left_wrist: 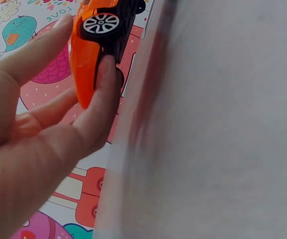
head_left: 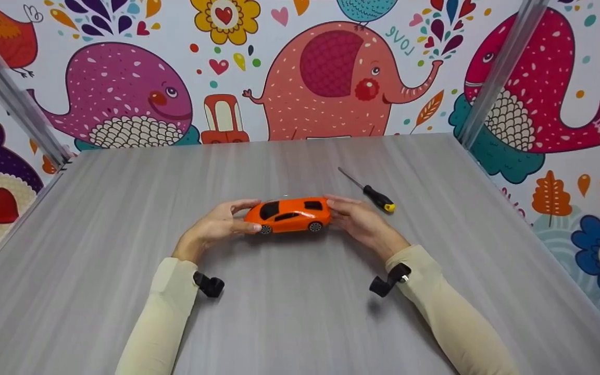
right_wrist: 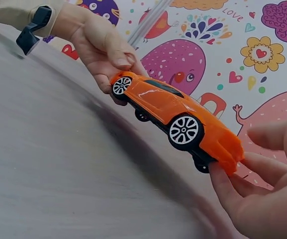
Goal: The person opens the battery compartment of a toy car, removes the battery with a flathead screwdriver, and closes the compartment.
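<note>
An orange toy car (head_left: 292, 215) with black windows and silver-spoked wheels is held between both hands, off the table. My left hand (head_left: 215, 225) grips its front end, thumb on the near side by the wheel. At the rear end, my right hand (head_left: 360, 221) holds the car with fingers around the back corner. Seen from the right wrist, the car (right_wrist: 168, 109) is tilted in that camera's picture, wheels toward the table, with fingers of the right hand (right_wrist: 267, 184) against its underside. From the left wrist, a fingertip of the left hand (left_wrist: 39, 134) touches the car's underside by the wheel.
A screwdriver (head_left: 378, 199) with a black and yellow handle lies on the grey table (head_left: 279, 312), beyond the right hand. Patterned walls (head_left: 326, 78) with cartoon animals stand at the back and sides. Each sleeve carries a black strap (head_left: 209, 285) at the wrist.
</note>
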A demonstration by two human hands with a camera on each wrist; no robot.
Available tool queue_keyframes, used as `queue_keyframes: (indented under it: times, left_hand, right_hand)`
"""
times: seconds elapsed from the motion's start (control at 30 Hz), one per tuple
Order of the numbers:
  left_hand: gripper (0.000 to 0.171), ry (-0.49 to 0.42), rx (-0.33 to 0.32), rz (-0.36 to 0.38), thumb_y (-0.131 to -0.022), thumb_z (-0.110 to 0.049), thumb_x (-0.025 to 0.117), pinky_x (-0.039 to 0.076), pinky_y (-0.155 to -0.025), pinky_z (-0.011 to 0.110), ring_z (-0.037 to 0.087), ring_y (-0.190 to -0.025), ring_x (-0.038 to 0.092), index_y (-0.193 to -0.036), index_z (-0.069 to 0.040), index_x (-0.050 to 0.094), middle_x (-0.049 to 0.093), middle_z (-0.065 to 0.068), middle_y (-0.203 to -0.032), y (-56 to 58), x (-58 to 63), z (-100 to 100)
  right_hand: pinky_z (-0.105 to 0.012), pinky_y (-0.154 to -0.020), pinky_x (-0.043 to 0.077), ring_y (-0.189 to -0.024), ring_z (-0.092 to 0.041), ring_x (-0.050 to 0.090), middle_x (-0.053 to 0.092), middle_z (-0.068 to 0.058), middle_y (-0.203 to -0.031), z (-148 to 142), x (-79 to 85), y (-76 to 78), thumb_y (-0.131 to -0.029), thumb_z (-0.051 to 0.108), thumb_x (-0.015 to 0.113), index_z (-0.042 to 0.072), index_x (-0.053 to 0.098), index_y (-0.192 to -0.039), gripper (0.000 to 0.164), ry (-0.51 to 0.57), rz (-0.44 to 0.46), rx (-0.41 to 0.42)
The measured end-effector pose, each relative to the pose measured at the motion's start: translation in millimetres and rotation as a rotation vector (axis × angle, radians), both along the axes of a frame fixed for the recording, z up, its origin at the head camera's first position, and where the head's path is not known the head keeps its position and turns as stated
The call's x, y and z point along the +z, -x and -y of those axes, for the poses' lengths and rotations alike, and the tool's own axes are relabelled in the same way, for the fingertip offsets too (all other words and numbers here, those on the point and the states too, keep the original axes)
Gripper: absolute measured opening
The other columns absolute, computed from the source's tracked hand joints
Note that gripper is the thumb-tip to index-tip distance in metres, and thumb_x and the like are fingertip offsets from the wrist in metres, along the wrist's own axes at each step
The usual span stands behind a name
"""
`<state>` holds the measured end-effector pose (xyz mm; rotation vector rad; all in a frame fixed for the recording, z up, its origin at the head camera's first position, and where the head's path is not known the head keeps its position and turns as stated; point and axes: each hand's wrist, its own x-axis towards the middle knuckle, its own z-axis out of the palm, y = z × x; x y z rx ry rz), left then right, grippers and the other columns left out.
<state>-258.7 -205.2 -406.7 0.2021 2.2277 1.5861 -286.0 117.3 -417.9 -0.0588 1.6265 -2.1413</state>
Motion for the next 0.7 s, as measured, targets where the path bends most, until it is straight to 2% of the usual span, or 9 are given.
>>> queue_keyframes:
  times: [0.17,0.27,0.43,0.53,0.7]
  left_hand:
    - [0.078,0.029,-0.021,-0.027,-0.085,-0.014,0.079,0.043,-0.115,0.045,0.037,-0.142,0.043,-0.154,-0.012,0.041,0.031,0.017,-0.163,1.5,-1.5,2.3]
    - [0.077,0.036,-0.003,-0.030,-0.085,-0.016,0.080,0.048,-0.111,0.040,0.034,-0.135,0.052,-0.152,-0.012,0.043,0.038,0.016,-0.159,1.9,-2.5,1.2]
    - [0.076,0.037,0.026,-0.037,-0.083,-0.025,0.083,0.055,-0.096,0.027,0.023,-0.115,0.063,-0.150,-0.012,0.048,0.046,0.014,-0.153,1.9,-3.3,0.2]
    - [0.077,0.018,0.037,-0.029,-0.082,-0.027,0.083,0.056,-0.096,0.029,0.019,-0.110,0.064,-0.149,-0.011,0.049,0.046,0.014,-0.154,2.0,-4.1,1.5]
    - [0.076,-0.016,0.028,-0.011,-0.084,-0.026,0.081,0.055,-0.101,0.033,0.019,-0.113,0.063,-0.149,-0.008,0.047,0.042,0.017,-0.156,2.0,-6.7,2.8]
  right_hand:
    - [-0.024,-0.094,0.055,-0.109,-0.012,0.065,0.036,-0.020,-0.159,-2.6,3.3,0.3,-0.097,-0.002,0.055,-0.001,0.037,-0.152,0.058,0.012,0.015,0.061]
    - [-0.024,-0.100,0.053,-0.120,-0.014,0.059,0.032,-0.017,-0.162,-4.0,4.3,-0.1,-0.094,-0.005,0.059,0.001,0.036,-0.154,0.064,-0.009,0.013,0.084]
    - [-0.021,-0.099,0.051,-0.131,-0.018,0.050,0.036,-0.012,-0.161,-4.8,4.1,-1.7,-0.090,-0.007,0.064,0.003,0.044,-0.150,0.065,-0.100,-0.053,0.110]
    - [-0.021,-0.095,0.053,-0.131,-0.023,0.049,0.040,-0.012,-0.159,-5.9,2.6,-2.6,-0.087,-0.008,0.066,0.005,0.049,-0.147,0.064,-0.186,-0.112,0.123]
    - [-0.022,-0.092,0.056,-0.135,-0.029,0.052,0.050,-0.012,-0.152,-5.0,2.5,-3.7,-0.083,-0.012,0.067,0.011,0.055,-0.144,0.066,-0.337,-0.197,0.105]
